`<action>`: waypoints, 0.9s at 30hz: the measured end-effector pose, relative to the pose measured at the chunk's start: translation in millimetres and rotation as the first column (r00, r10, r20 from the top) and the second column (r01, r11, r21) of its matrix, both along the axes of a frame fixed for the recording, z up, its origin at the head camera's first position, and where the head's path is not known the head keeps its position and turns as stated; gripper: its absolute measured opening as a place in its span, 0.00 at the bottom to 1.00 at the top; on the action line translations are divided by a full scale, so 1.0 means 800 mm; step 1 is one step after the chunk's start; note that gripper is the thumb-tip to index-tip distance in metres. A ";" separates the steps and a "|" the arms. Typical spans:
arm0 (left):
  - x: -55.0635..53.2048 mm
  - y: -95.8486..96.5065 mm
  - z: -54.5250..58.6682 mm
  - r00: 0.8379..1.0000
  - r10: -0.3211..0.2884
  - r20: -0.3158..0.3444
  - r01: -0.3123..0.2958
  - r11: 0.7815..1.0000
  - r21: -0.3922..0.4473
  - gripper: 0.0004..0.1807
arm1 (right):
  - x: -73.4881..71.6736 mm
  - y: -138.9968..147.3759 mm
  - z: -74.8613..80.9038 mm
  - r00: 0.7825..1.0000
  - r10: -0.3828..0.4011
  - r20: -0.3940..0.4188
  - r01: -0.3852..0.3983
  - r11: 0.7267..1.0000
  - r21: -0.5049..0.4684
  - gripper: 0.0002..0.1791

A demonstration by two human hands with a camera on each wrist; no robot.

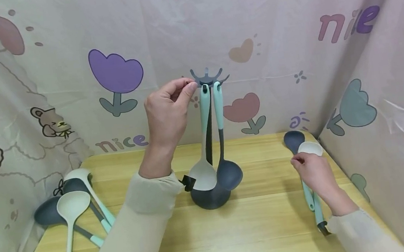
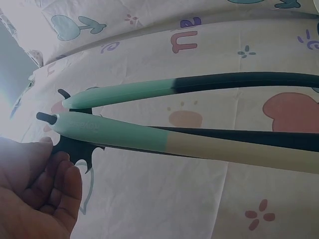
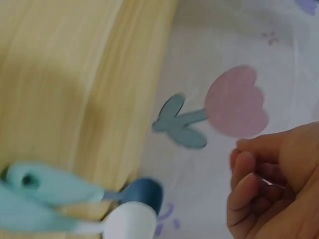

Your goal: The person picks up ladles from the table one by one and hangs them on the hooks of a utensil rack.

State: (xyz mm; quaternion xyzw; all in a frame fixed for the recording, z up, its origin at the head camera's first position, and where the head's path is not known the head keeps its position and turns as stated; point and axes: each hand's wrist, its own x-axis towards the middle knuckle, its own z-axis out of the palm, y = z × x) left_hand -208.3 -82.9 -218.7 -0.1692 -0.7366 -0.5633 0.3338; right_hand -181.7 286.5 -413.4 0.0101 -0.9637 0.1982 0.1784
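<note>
At the top of a dark utensil stand [image 1: 208, 79], my left hand [image 1: 168, 115] pinches the rack's edge between thumb and fingers. From the rack hang a cream ladle [image 1: 204, 176] and a dark ladle [image 1: 229, 175], both with mint handles; the cream one's hook hole is over a prong [image 2: 46, 118]. My right hand [image 1: 317, 174] hovers over two utensils on the table's right, fingers loosely curled and holding nothing. Beneath it lie a dark spoon-like utensil [image 1: 294, 140] and a white-headed one [image 3: 130, 221], mint handles toward me and partly covered by the hand.
Several cream and dark utensils with mint handles lie at the left, among them a cream ladle [image 1: 73, 205] and a dark-headed one [image 1: 49, 212]. The stand's round base [image 1: 211, 200] sits mid-table. Printed curtains [image 1: 278, 104] enclose the wooden table [image 1: 271, 226] at the back and sides.
</note>
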 end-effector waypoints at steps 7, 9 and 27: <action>0.000 0.000 0.000 1.000 0.002 -0.002 -0.002 1.000 -0.004 0.10 | -0.004 0.030 -0.016 0.953 -0.086 0.290 0.063 0.994 0.085 0.14; 0.001 0.000 -0.001 1.000 0.004 -0.003 -0.004 1.000 -0.005 0.10 | -0.007 0.037 -0.021 0.932 -0.111 0.344 0.080 0.991 0.103 0.14; 0.001 0.000 -0.001 1.000 0.007 -0.024 -0.007 1.000 -0.005 0.11 | -0.029 0.049 -0.048 0.857 -0.156 0.492 0.108 0.986 0.125 0.11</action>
